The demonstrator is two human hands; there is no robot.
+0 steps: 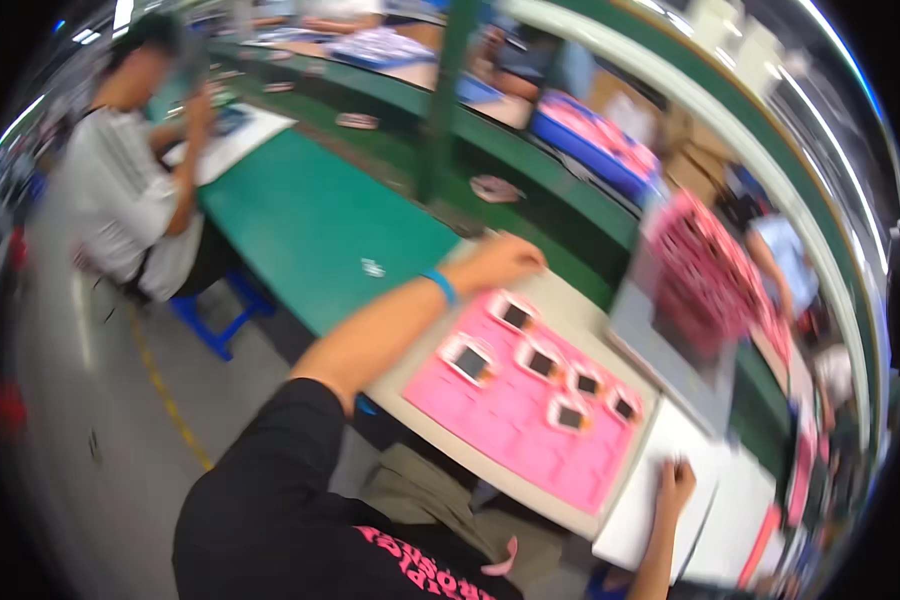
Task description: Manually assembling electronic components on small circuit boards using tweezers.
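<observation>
Clock face centred on the pink mat (470,408), 12 toward the far side of the desk (573,298). Six small devices (538,362) lie on the mat, spread from 10 o'clock round to 3, pale cases with dark screens facing up. Frame is blurred; fine detail lost.

Your left grip (503,260) is just past the mat's edge at 12, nearest the 12 o'clock device, fingers curled. Your right grip (677,482) is at 4, over the white board (638,525), fingers drawn in. Cannot tell whether either holds anything small.

Handling estimate: each device looks light enough for thumb and fingertips. Case probably stiff plastic, smooth, perhaps a little slippery. Screen likely the fragile part: keep pressure off its dark face. Orange patches show at the lower corner of several, near 4 o'clock on each; if these are thin flexible strips, they could crease or tear, so don't lift or drag by them.

Suggested hold: pinch the pale rim across two opposite sides, lift straight up. Spacing is close between 1 and 3; come in from above so your knuckles miss the neighbours.
</observation>
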